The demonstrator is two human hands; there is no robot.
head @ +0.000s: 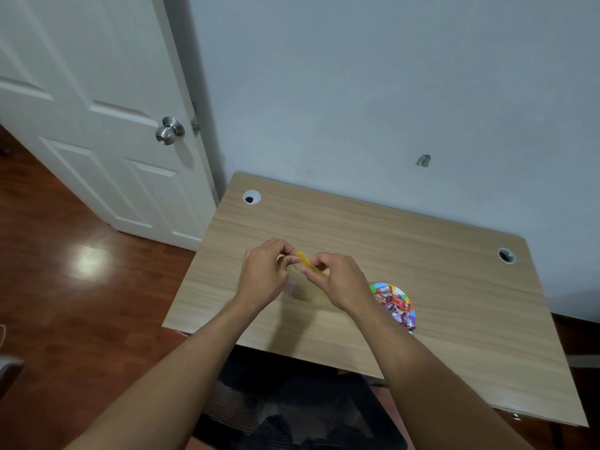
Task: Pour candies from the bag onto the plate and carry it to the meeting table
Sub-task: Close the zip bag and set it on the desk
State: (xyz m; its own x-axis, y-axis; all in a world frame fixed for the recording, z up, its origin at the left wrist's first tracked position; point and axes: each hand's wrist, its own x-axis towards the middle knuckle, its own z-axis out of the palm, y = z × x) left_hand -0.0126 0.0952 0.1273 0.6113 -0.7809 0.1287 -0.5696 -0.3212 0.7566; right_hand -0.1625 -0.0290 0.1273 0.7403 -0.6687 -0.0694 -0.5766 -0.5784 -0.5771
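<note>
Both hands meet over the middle of the desk [422,254], and each one pinches the yellow top strip of the bag [308,264]: the left hand [263,277] holds its left end with the fingertips pressed together, and the right hand [341,284] holds the other end in the same way. The clear body of the bag hangs below the strip and looks almost empty, though it is faint and blurred. The plate [394,305], with a colourful rim, lies on the desk just right of the right hand, partly behind the wrist, and the candies [394,302] already lie heaped on it. I judge, therefore, that the pouring is done and the person is now closing or folding the bag. The next move calls for putting the bag down and lifting the plate level with a steady hold, because the heap can slide. The desk is light wood with two round cable holes [251,197], and it stands against a pale wall. Left of the desk are a white door [97,108] with a metal knob [169,130] and a shiny brown wooden floor [81,271]; a dark chair [292,410] stands at its near edge.
</note>
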